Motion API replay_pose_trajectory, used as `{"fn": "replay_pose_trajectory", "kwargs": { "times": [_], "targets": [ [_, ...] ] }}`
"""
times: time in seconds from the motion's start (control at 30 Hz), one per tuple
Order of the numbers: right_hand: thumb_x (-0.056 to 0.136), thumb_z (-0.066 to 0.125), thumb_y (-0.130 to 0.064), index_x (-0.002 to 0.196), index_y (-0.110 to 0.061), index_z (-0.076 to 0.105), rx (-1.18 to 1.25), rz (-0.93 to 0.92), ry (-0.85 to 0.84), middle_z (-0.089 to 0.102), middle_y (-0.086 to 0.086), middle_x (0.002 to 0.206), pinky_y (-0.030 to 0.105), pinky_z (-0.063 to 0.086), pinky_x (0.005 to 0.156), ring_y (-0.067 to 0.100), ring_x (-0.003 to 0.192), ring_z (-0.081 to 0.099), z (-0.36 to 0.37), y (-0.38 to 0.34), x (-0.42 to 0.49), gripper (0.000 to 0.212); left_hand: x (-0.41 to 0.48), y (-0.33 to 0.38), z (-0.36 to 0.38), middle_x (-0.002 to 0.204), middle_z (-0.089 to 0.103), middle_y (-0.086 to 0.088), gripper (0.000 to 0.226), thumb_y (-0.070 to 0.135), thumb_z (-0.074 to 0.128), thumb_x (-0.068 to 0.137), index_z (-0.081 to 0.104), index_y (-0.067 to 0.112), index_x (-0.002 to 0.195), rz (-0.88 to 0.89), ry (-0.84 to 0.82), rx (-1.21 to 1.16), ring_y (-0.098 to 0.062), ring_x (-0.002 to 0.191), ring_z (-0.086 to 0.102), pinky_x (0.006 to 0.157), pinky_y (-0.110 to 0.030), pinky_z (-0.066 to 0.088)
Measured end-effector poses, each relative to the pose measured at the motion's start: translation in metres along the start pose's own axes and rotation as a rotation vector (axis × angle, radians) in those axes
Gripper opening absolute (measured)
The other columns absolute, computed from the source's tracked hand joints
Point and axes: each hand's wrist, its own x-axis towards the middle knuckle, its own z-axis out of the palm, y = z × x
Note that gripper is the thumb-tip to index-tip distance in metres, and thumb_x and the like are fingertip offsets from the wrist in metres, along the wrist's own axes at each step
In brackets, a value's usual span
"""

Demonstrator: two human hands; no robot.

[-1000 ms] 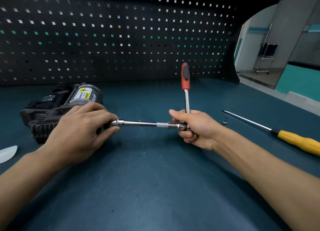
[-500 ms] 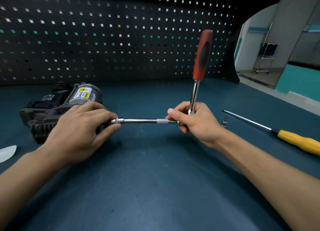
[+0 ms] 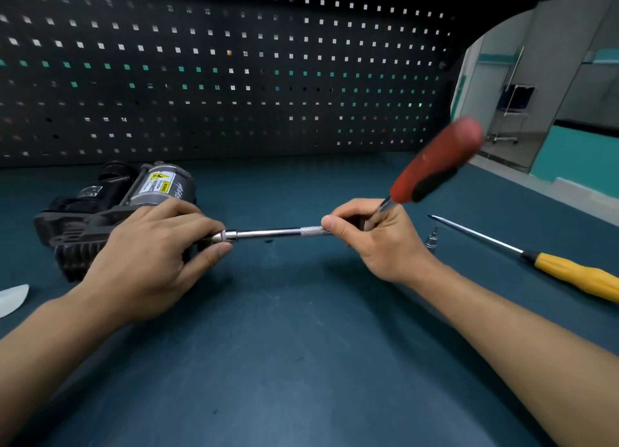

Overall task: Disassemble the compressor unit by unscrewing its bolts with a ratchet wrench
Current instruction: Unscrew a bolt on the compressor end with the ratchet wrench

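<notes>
The dark compressor unit [image 3: 100,209], with a yellow warning label on its grey cylinder, lies on the mat at the left. My left hand [image 3: 150,259] curls over its near end and pinches the socket end of a chrome extension bar [image 3: 268,234]. That bar runs level to the right into my right hand [image 3: 375,239], which grips the ratchet wrench at its head. The wrench's red and black handle [image 3: 432,165] tilts up and to the right, blurred by motion. The bolt itself is hidden under my left hand.
A yellow-handled screwdriver [image 3: 569,272] lies at the right, its shaft pointing left. A small loose socket bit [image 3: 432,239] stands beside my right hand. A white object [image 3: 13,299] shows at the left edge. A black pegboard [image 3: 217,71] closes the back of the teal mat [image 3: 301,346].
The wrench handle has swung from pointing straight away to tilting up and toward the right. My right hand turned with it. My left hand and the compressor stayed in place.
</notes>
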Motion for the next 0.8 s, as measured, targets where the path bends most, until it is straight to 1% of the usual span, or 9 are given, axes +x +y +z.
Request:
{"fn": "replay_pose_trajectory", "kwargs": {
  "times": [0.07,0.1,0.2,0.37,0.47,0.53,0.57,0.67,0.8],
  "targets": [
    [0.088,0.076,-0.012,0.078,-0.010,0.076,-0.070,-0.051,0.000,0.061,-0.004,0.061,0.021,0.038,0.055,0.004,0.056,0.048,-0.0019,-0.0015,-0.0010,0.010,0.0000,0.0006,0.0000,0.090,0.061,0.016,0.038,0.054,0.041,0.091,0.069,0.029,0.097,0.003,0.003,0.002,-0.011,0.100,0.052,0.076,-0.038,0.045],
    [0.088,0.076,-0.013,0.080,-0.008,0.076,-0.117,-0.069,0.000,0.061,-0.010,0.063,0.016,0.038,0.057,0.003,0.057,0.051,-0.0030,-0.0026,-0.0013,0.010,0.0000,0.0011,-0.0001,0.090,0.061,0.016,0.038,0.054,0.041,0.091,0.069,0.029,0.098,0.003,0.003,0.001,-0.011,0.100,0.051,0.077,-0.038,0.045],
    [0.089,0.075,-0.017,0.082,-0.010,0.077,-0.230,-0.102,-0.001,0.061,-0.017,0.065,0.008,0.038,0.062,0.000,0.063,0.058,-0.0058,-0.0062,-0.0022,0.010,0.0001,0.0019,-0.0007,0.090,0.061,0.015,0.039,0.053,0.041,0.091,0.070,0.028,0.099,0.007,0.011,-0.006,-0.011,0.099,0.051,0.077,-0.039,0.045],
    [0.090,0.074,-0.017,0.081,-0.013,0.076,-0.227,-0.105,-0.007,0.063,-0.017,0.064,0.007,0.039,0.061,-0.002,0.064,0.059,-0.0047,-0.0093,-0.0032,0.010,-0.0002,0.0026,-0.0016,0.091,0.063,0.016,0.041,0.054,0.040,0.092,0.071,0.030,0.104,0.007,0.009,-0.018,-0.013,0.100,0.054,0.077,-0.040,0.048],
    [0.090,0.075,-0.018,0.078,-0.011,0.076,-0.150,-0.074,0.007,0.068,-0.002,0.068,0.015,0.040,0.059,0.002,0.060,0.055,-0.0010,-0.0069,-0.0026,0.014,0.0010,0.0010,-0.0017,0.087,0.065,0.017,0.043,0.053,0.040,0.093,0.073,0.027,0.101,0.028,-0.005,-0.016,-0.016,0.097,0.057,0.075,-0.041,0.049],
    [0.089,0.075,-0.018,0.076,-0.012,0.076,-0.084,-0.039,0.017,0.066,0.009,0.065,0.021,0.039,0.056,0.007,0.057,0.050,0.0009,-0.0044,-0.0021,0.015,0.0017,0.0001,-0.0020,0.085,0.064,0.019,0.041,0.052,0.041,0.093,0.073,0.026,0.099,0.047,-0.002,-0.018,-0.016,0.095,0.056,0.073,-0.041,0.048],
    [0.089,0.075,-0.020,0.075,-0.014,0.076,-0.070,-0.025,0.016,0.064,0.010,0.063,0.022,0.038,0.054,0.008,0.056,0.048,0.0012,-0.0033,-0.0017,0.016,0.0017,-0.0003,-0.0022,0.083,0.064,0.019,0.041,0.051,0.041,0.093,0.073,0.026,0.098,0.055,0.001,-0.021,-0.016,0.095,0.056,0.072,-0.041,0.048],
    [0.089,0.074,-0.026,0.071,-0.020,0.076,-0.062,-0.021,0.006,0.058,0.005,0.057,0.020,0.036,0.052,0.005,0.053,0.045,0.0006,-0.0008,-0.0005,0.020,0.0017,-0.0015,-0.0022,0.081,0.065,0.018,0.040,0.050,0.042,0.092,0.073,0.024,0.097,0.071,0.008,-0.033,-0.017,0.093,0.056,0.071,-0.042,0.047],
    [0.087,0.072,-0.039,0.066,-0.019,0.073,-0.022,0.053,0.009,0.048,-0.010,0.047,0.017,0.032,0.046,0.006,0.045,0.040,0.0011,0.0007,0.0006,0.028,0.0021,-0.0041,-0.0009,0.081,0.066,0.017,0.041,0.049,0.044,0.092,0.074,0.023,0.098,0.085,0.010,-0.047,-0.018,0.093,0.058,0.071,-0.044,0.049]
  ]
}}
